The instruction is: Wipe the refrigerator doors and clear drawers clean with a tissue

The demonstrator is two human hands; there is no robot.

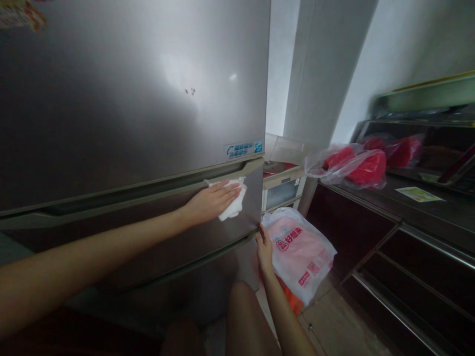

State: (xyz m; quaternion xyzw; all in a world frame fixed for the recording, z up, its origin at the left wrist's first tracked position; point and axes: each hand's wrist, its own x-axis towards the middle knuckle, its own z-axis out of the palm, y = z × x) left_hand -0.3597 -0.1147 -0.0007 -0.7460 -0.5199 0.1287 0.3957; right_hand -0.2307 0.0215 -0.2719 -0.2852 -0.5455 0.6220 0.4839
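Observation:
A white cloth (234, 206) lies pressed against the middle drawer front of a grey metallic refrigerator (129, 99). Over the cloth, my left hand (213, 201) is laid flat, its fingers stretched out and pointing right. My right hand (263, 247) rests at the refrigerator's right edge, near the gap under that drawer, with its fingertips on the edge and part of the fingers hidden. Just right of my right hand is a white plastic bag with red print (297, 244). A blue and white label (244, 150) is on the upper door, above the cloth.
Red items in clear plastic (365, 165) sit on the dark counter (393, 198) at the right, beside a printed card (419, 194). Dark cabinets with metal rails stand below. Behind the refrigerator's edge is a stove-like unit (284, 193). My knees are close to the lower drawer.

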